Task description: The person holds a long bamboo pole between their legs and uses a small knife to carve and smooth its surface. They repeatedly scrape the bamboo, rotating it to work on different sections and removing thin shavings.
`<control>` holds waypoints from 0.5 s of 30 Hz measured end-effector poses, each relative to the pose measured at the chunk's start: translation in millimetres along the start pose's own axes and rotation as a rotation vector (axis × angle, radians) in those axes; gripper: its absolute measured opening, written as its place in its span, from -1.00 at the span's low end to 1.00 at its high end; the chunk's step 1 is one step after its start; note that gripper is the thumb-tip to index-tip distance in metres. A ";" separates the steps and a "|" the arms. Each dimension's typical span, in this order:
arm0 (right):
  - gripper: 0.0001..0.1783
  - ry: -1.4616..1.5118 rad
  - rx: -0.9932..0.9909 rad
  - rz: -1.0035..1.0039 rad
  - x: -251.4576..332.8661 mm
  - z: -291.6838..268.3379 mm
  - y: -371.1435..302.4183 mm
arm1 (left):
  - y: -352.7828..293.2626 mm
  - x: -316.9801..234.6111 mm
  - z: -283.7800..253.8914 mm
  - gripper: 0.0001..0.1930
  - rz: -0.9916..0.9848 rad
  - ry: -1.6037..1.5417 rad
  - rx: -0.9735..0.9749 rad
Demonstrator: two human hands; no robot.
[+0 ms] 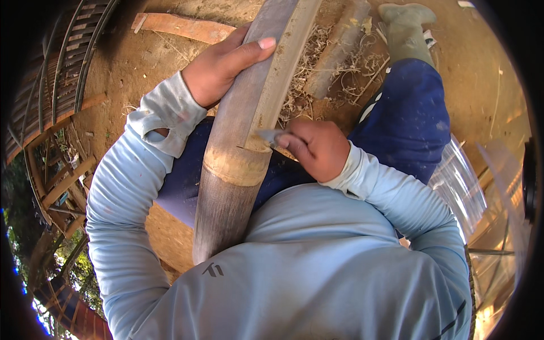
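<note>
A thick bamboo pole (231, 127) slants across my lap, its near end close to my shirt. A pale strip runs along its right side and stops at a notch just above a light tan ring (235, 167). My left hand (218, 71) is closed round the pole's upper left side, thumb lying on top, other fingers partly hidden. In my right hand (320, 150), closed fingers hold a small knife blade (268, 135). Its grey tip is at the pale strip, next to the notch; the handle is hidden in the fist.
Curly shavings (303, 85) lie on the dirt ground beyond the pole, around another split piece (337, 51). A reddish-brown plank (184, 27) lies at the far left. Slatted bamboo furniture (68, 62) stands left. My booted leg (405, 107) stretches out at right, near clear plastic sheeting (458, 187).
</note>
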State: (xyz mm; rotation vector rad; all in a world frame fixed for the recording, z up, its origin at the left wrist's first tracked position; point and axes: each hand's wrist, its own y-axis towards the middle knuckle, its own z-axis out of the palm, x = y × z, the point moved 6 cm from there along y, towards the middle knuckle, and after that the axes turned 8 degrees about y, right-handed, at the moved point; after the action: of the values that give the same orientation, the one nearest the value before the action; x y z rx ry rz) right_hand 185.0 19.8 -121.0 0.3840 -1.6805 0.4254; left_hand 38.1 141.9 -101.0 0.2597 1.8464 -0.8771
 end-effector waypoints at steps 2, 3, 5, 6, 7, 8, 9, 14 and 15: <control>-0.64 0.112 -0.122 0.159 -18.6 -15.1 2.4 | -1.8 -3.1 0.7 -0.11 -0.018 0.032 0.012; -0.63 0.172 -0.179 0.240 -24.3 -21.3 3.3 | -1.7 -3.6 0.7 -0.11 -0.014 0.029 0.017; -0.64 0.275 -0.145 0.143 -19.5 -30.6 3.1 | -0.6 -3.6 1.4 -0.11 -0.004 0.022 0.028; -0.60 0.286 -0.104 0.084 -11.0 -35.8 4.7 | -0.2 -2.6 1.7 -0.11 -0.007 0.024 0.022; -0.55 0.294 -0.062 0.022 -1.7 -41.1 7.7 | -0.6 -2.0 1.8 -0.11 -0.007 0.028 0.013; -0.35 0.206 0.068 0.107 -2.7 -39.5 11.1 | -1.0 -1.6 2.0 -0.11 -0.006 0.032 0.003; -0.31 0.163 0.119 0.084 3.6 -38.3 13.5 | -1.0 -3.8 3.1 -0.11 -0.008 0.022 0.007; -0.21 0.065 0.280 -0.017 8.1 -8.9 32.8 | -1.6 -7.0 2.9 -0.10 0.024 0.002 0.050; -0.21 0.032 0.308 -0.008 8.2 -6.5 35.1 | -1.9 -6.5 2.4 -0.10 0.006 -0.011 0.056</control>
State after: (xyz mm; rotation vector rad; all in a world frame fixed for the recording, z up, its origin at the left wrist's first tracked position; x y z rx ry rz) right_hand 172.5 53.6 -114.2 0.6061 -1.5839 0.6842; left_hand 41.7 140.3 -94.9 0.2950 1.8118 -0.9253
